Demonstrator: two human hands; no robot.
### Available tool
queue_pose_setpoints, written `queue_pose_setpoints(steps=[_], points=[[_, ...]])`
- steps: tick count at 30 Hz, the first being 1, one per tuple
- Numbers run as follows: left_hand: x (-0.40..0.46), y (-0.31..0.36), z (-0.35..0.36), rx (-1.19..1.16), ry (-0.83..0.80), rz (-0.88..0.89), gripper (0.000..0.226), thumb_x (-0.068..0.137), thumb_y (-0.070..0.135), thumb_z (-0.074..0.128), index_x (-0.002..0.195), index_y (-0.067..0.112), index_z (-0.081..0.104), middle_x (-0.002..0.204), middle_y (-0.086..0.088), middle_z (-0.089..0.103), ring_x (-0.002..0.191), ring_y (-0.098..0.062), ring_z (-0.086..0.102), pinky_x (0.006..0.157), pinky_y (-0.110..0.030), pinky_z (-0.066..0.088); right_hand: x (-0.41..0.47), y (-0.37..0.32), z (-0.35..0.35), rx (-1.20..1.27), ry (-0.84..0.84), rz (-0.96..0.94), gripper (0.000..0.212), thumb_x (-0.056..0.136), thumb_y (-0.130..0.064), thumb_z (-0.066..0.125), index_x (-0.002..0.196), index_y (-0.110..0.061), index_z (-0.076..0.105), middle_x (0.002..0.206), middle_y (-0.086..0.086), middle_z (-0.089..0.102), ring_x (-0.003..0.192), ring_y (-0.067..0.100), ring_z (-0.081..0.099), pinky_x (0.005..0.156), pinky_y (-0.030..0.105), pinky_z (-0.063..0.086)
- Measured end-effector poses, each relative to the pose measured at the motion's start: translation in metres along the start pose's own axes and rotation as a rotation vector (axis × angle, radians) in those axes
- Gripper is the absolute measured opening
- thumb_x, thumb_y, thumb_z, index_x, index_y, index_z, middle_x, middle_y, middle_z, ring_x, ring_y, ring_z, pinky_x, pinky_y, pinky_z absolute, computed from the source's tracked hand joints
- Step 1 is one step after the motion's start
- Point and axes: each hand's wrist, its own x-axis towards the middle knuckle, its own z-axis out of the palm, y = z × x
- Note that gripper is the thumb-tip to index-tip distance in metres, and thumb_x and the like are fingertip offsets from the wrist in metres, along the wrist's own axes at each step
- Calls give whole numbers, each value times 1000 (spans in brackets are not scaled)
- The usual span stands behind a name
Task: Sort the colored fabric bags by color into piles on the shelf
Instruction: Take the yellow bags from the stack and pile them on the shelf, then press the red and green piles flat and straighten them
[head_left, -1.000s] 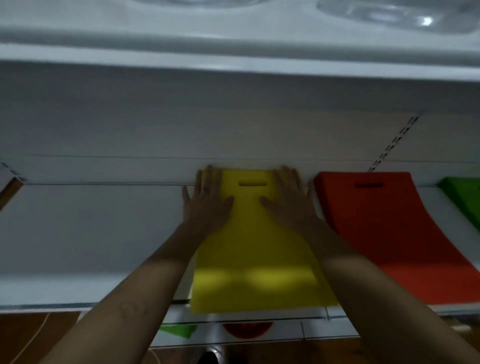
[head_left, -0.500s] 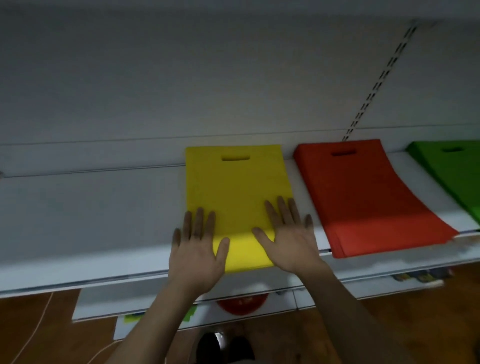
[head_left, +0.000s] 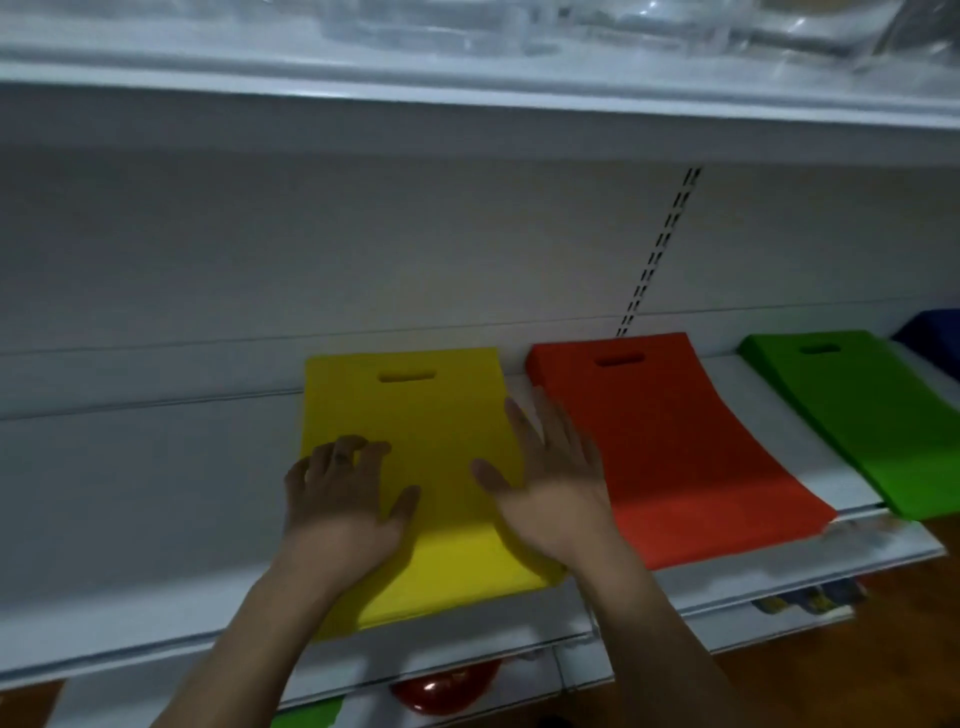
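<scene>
Now our left hand (head_left: 340, 499) and right hand (head_left: 553, 478) lie spread, gripping nothing, on the yellow pile (head_left: 415, 415) on the shelf (head_left: 130, 519). Risk: its overhanging front edge slides off if dragged.

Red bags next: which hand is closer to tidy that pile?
Right. The right hand sits at the yellow pile's right edge, just beside the red pile. The left hand is over the yellow pile's far side.

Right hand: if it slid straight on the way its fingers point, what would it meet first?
The right hand points up and back along the yellow bag's right edge. It would probably meet the shelf's back wall in the gap beside the red pile; depth is unclear.
</scene>
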Motion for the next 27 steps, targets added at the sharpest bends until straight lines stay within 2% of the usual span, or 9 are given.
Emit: queue_pose_setpoints(steps=[2, 5, 9, 13, 16, 20, 22, 25, 27], points=[[14, 42, 0, -25, -31, 7, 79, 73, 68, 27, 135, 24, 51, 137, -5, 50, 126, -31, 45, 99, -46, 36, 15, 38, -16, -12, 59, 15, 91, 71, -77, 10, 151, -35, 16, 161, -2, 3, 148, 20, 7, 117, 44, 10], [45, 109, 14, -71, -56, 5, 72, 88, 62, 39, 149, 26, 25, 151, -5, 30, 136, -28, 32, 105, -41, 30, 50, 121, -33, -47, 29, 119, 78, 85, -72, 34, 151, -34, 17, 161, 7, 7, 147, 26, 10, 117, 46, 12], [98, 192, 38, -71, -57, -89, 70, 91, 54, 49, 143, 13, 27, 142, -15, 40, 129, -34, 41, 101, -44, 35, 101, 217, -61, 116, 68, 285, 78, 86, -63, 51, 148, -22, 28, 152, 19, 28, 139, 35, 28, 111, 45, 25], [144, 226, 65, -408, -144, -338, 79, 88, 47, 59, 140, 1, 20, 137, -25, 45, 126, -40, 46, 101, -47, 42, 141, 259, -65, 402, -81, 346, 81, 82, -64, 57, 142, -18, 28, 136, 14, 50, 119, 33, 52, 100, 45, 43], [151, 236, 77, -494, -93, -433, 86, 87, 46, 61, 138, -9, 19, 133, -28, 49, 123, -39, 50, 99, -45, 44, 149, 268, -57, 592, -168, 353, 74, 86, -56, 58, 141, -17, 28, 131, 10, 53, 109, 29, 58, 90, 36, 47], [147, 240, 77, -684, -15, -493, 90, 81, 44, 67, 143, 1, 18, 134, -23, 51, 116, -34, 56, 95, -46, 49, 152, 279, -56, 703, -179, 340, 72, 85, -55, 60, 141, -21, 29, 134, 8, 51, 103, 24, 57, 87, 33, 47], [146, 238, 80, -704, -20, -467, 91, 88, 37, 66, 151, 5, 8, 145, -22, 40, 127, -34, 48, 101, -46, 45, 153, 282, -57, 570, -153, 290, 77, 83, -61, 57, 144, -23, 28, 138, 8, 49, 111, 26, 54, 96, 39, 46], [137, 243, 80, -302, 47, -300, 84, 92, 44, 54, 154, 15, 6, 158, -18, 13, 145, -37, 15, 112, -52, 24, 149, 274, -54, 90, 31, 33, 76, 88, -61, 46, 149, -21, 24, 153, 14, 28, 140, 32, 26, 113, 48, 24], [136, 249, 84, -67, 97, -118, 73, 94, 51, 40, 154, 21, 12, 161, -12, 8, 147, -34, 6, 114, -52, 16, 145, 262, -46, -57, 83, -149, 71, 91, -60, 34, 150, -22, 24, 157, 13, 19, 144, 31, 15, 116, 51, 11]])
